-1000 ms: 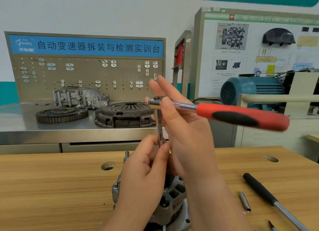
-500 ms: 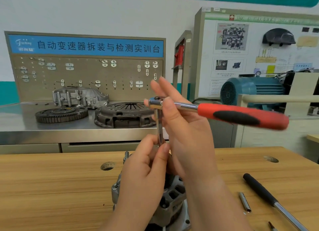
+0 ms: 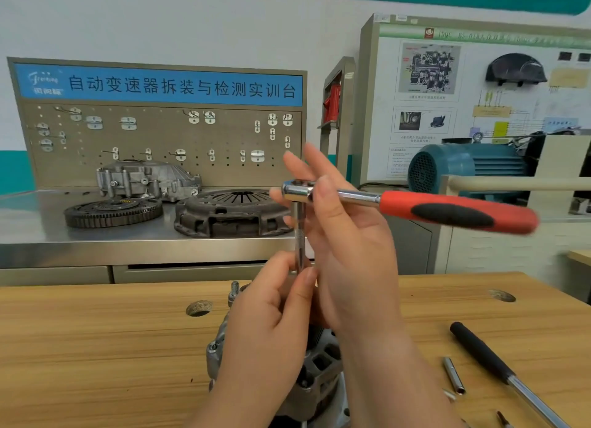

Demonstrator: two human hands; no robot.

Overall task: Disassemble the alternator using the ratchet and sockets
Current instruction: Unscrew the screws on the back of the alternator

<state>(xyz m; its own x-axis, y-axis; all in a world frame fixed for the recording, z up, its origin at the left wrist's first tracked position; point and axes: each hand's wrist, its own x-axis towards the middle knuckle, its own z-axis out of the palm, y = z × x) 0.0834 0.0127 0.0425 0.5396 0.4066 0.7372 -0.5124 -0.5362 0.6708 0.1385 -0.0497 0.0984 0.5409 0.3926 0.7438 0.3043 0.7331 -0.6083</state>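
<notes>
Hardly anything has shifted over the last second: both hands keep their places, and the ratchet (image 3: 457,211) has only drifted a touch to the right.

Nearest the camera, the alternator (image 3: 319,363) stands on the wooden bench (image 3: 96,347) at the bottom centre, largely hidden behind the wrists. The left hand (image 3: 271,325) is above it, thumb and curled fingers pinching the lower end of the upright extension (image 3: 300,232). The right hand (image 3: 348,251) is just beside it on the right. Its thumb presses the ratchet's neck next to the head, while its fingers stretch straight up behind the head, so the tool is clamped between them. The red and black handle points right, unsupported and roughly level. The extension hangs straight down from the head.

To the right on the bench lie a black-handled tool (image 3: 479,351) and a small socket (image 3: 453,375), apart from each other.

Farther back, a steel counter (image 3: 64,232) carries a flywheel (image 3: 113,211), a clutch cover (image 3: 230,213) and a housing (image 3: 147,178) in front of a pegboard (image 3: 160,133). A blue motor (image 3: 463,162) sits at the far right.
</notes>
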